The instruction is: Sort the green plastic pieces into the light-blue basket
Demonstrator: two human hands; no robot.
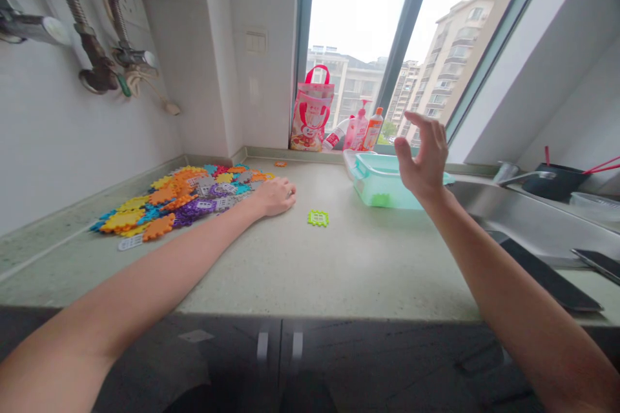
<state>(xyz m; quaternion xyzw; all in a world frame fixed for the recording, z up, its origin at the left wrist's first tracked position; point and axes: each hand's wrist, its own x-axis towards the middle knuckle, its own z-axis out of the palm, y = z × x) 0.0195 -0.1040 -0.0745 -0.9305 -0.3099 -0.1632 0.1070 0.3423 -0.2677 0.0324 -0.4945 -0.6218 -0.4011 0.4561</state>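
On the far left of the table (339,258) I saw a heap of coloured plastic tiles (184,200) by the wall. My left hand (275,197) lay knuckles-up at the heap's right edge, fingers curled loosely on the outermost tiles; whether it gripped one I could not tell. A single green tile (318,218) lay apart, just right of that hand. Further right, my right hand (423,158) hung open and empty above a pale green tub (382,184) with a green piece inside, before the sink (523,213).

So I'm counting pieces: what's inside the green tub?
Through the translucent green tub, one bright green piece shows at the bottom. The raised right hand covers part of the tub's far rim, so more may hide.
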